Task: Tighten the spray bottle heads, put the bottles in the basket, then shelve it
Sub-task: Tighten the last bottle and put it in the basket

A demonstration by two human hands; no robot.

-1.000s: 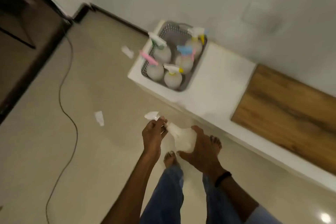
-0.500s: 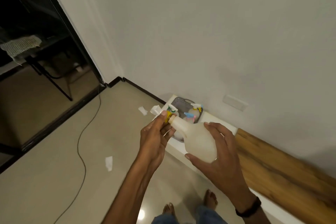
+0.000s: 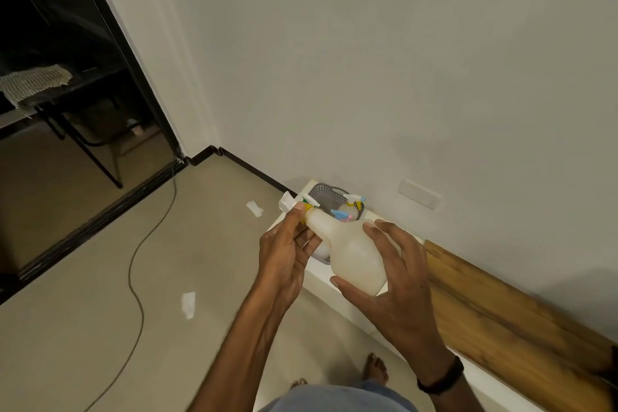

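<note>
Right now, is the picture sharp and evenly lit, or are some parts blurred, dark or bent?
Head view: dim, warm light. The spray bottle and both hands, left hand and right hand, look fairly sharp. The doorway is almost black. The wide lens tilts the door frame. The basket is small and soft.

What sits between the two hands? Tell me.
In the head view, the spray bottle spans the gap: left hand grips its head end, right hand cradles its body.
</note>
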